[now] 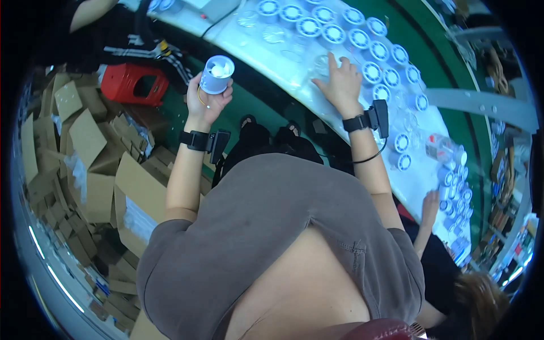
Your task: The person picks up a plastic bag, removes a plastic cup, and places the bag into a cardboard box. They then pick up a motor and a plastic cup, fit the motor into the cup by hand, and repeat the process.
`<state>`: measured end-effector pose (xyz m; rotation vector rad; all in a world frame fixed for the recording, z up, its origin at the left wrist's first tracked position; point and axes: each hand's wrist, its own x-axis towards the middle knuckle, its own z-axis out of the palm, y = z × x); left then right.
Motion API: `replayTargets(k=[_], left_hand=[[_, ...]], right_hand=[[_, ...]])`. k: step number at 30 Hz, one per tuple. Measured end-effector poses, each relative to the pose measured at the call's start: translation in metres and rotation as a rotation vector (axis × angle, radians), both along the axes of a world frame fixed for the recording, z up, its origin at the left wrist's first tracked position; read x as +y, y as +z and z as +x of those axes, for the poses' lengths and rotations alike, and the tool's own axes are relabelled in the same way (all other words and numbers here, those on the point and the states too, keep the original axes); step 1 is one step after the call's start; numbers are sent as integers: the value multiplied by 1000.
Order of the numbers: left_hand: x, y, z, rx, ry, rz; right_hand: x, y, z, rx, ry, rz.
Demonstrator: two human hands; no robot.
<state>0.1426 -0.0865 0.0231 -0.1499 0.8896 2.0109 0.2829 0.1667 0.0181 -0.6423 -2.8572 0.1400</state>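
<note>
My left hand (207, 101) holds a small round white cup-shaped part (217, 74) up in the air, its open end toward me. A yellow band hangs around that hand. My right hand (340, 84) rests flat on the white table (255, 42), fingers on a clear round piece (322, 64). Rows of round white parts with blue-tinted rims (350, 35) stand on the table around that hand. Both wrists wear black bands with small black devices.
A pile of flattened cardboard boxes (85, 164) fills the floor at left, with a red plastic stool (134, 83) beside it. Another person's hand (429, 205) reaches onto the table at right, near more white parts (457, 198). A second person stands at top left.
</note>
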Motion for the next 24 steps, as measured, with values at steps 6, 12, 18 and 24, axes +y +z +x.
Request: replayTargets(k=[6,12,18,24], left_hand=[[-85,-70,-47,-168,298,23],[-114,-123,-116,-316,608,-32],[-120,-154,-166,-461,737,-128],[-113,-134,-167,61,421,-516]], right_hand=[[9,-19,-15,2,26,140],[-32,32,3,227,-287,-885],[-95,43,0,365,-383,-1117],[-120,45,-18,358,-446,-1158]])
